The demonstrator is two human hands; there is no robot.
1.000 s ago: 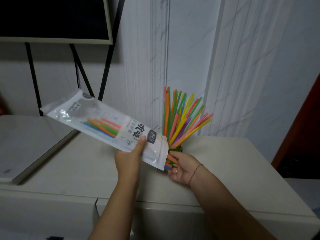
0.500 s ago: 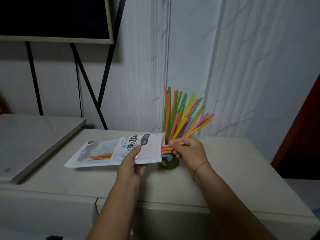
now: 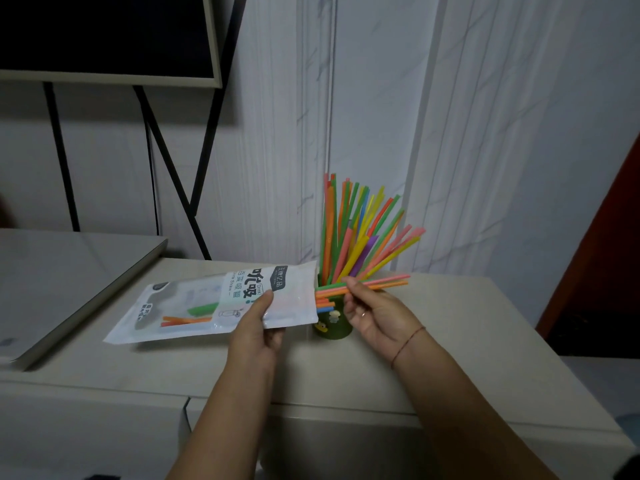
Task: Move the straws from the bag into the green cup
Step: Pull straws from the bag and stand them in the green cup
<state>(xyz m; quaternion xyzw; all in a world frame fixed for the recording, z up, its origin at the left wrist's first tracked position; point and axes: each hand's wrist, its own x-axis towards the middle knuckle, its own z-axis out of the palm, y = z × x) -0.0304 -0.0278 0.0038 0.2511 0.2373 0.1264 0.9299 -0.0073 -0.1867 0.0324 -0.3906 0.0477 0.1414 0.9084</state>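
Toward the left of the pale surface [image 3: 467, 341], the white bag [image 3: 194, 299] is held nearly level, its open mouth facing right, with a few orange and green loose straws [image 3: 187, 319] showing inside. The left hand [image 3: 258, 327] pinches the bag near its mouth, thumb on top. Just right of the mouth stands the green cup [image 3: 334, 329], holding fanned straws [image 3: 349, 244]. The right hand [image 3: 372, 313] pinches a bundle of straws [image 3: 384, 282] drawn partly out of the bag, level in front of the cup's rim.
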